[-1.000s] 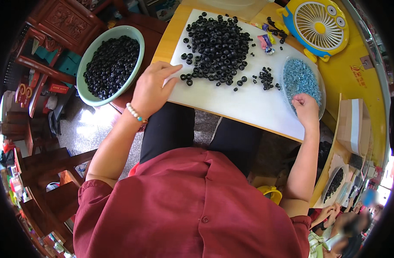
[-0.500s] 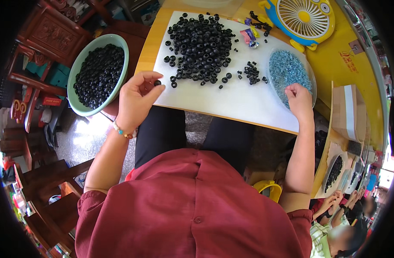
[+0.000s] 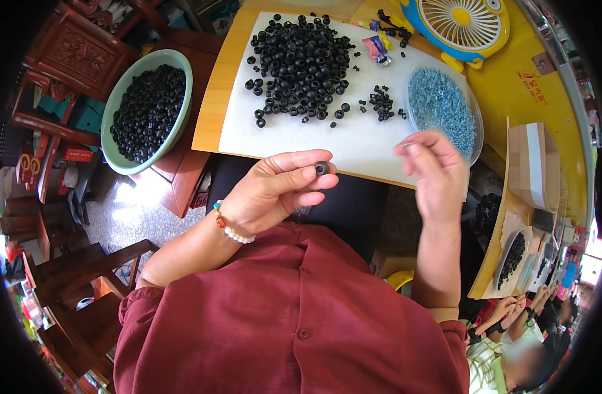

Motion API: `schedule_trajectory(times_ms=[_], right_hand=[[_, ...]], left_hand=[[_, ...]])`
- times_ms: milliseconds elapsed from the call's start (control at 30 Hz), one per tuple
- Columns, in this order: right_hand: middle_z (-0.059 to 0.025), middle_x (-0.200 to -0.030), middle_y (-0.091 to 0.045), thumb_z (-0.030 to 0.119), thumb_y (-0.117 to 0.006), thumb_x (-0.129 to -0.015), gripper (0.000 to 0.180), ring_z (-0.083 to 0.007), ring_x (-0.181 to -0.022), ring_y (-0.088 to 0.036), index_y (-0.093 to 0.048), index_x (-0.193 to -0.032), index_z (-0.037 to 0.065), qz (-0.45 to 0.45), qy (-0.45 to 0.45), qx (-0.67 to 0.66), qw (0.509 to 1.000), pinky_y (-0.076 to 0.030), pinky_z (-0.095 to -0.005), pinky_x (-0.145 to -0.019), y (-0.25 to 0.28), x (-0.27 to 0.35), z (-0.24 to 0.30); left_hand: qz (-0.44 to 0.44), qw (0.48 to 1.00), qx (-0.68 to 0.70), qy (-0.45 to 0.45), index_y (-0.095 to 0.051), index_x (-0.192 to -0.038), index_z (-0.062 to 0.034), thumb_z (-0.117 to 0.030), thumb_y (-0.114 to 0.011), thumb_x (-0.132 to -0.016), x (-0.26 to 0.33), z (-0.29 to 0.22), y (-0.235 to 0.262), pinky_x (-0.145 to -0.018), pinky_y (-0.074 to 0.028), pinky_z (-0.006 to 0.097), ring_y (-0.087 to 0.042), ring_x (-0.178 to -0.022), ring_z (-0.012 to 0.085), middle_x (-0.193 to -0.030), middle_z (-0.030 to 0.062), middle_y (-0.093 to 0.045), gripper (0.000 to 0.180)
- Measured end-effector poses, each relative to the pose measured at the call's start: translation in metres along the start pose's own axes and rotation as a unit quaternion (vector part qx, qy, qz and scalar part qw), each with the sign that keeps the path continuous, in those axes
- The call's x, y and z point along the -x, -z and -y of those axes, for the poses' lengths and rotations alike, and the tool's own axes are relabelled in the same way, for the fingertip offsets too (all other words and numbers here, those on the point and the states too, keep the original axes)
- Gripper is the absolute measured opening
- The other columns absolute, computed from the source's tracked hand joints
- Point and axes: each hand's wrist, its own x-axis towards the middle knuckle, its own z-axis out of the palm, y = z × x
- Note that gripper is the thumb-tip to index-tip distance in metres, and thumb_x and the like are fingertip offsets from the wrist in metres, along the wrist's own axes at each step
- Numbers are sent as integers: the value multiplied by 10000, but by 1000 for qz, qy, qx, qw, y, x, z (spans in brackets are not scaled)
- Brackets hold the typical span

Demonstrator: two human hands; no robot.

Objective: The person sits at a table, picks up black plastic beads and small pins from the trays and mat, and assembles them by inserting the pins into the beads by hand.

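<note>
Between the thumb and fingers of my left hand is a round black bead, its hole facing up. That hand is just off the table's front edge. My right hand, partly smeared by motion, has its thumb and finger pinched together near the clear dish of small light-blue pieces. What it pinches is too small to make out. On the white sheet lie a big heap of black beads and a little cluster of smaller black pieces.
A pale green bowl full of black beads stands at the left. A yellow-and-blue fan and wrapped sweets are at the far right. Beside the table is a brown paper box. Other people's hands work at lower right.
My left hand has moved right and nearer to me with the black bead. My right hand has lifted out of the dish and come left toward it.
</note>
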Motion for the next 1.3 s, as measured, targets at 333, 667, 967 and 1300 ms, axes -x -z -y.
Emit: schedule_trajectory(times_ms=[333,667,967,1300], right_hand=[[-80,-915,-611,-55,-604,-836,111,-112,-828,-594,-603,-946,-37,119,13,-100,988,-467,-219,-745,-61,36,-16],[-87,-855,-608,-68,-637,-783,119,-122,-785,-599,-619,-892,-26,92,83,42,991,-461,-221,-696,-66,34,-19],[-70,-778,-617,-43,-661,-759,107,-126,-707,-613,-580,-816,0,121,33,205,971,-481,-235,-644,-62,33,-9],[-8,-781,-606,29,-665,-806,101,-89,-690,-579,-588,-870,13,164,-159,-93,969,-468,-222,-642,-44,-8,-41]], left_hand=[[55,992,112,18,-559,-1174,-53,-107,-551,-911,1,16,5,-722,-545,269,-628,-821,145,-1012,98,-633,269],[45,993,108,25,-571,-1182,-38,-72,-571,-891,3,18,4,-737,-561,276,-635,-828,155,-990,101,-640,293],[-40,981,-179,-66,-620,-1118,-27,-20,-594,-862,7,20,2,-786,-552,304,-647,-852,175,-1024,130,-641,257],[-18,1000,25,5,-601,-1119,-34,-1,-563,-872,-6,20,21,-771,-568,303,-644,-872,200,-1008,139,-632,252]])
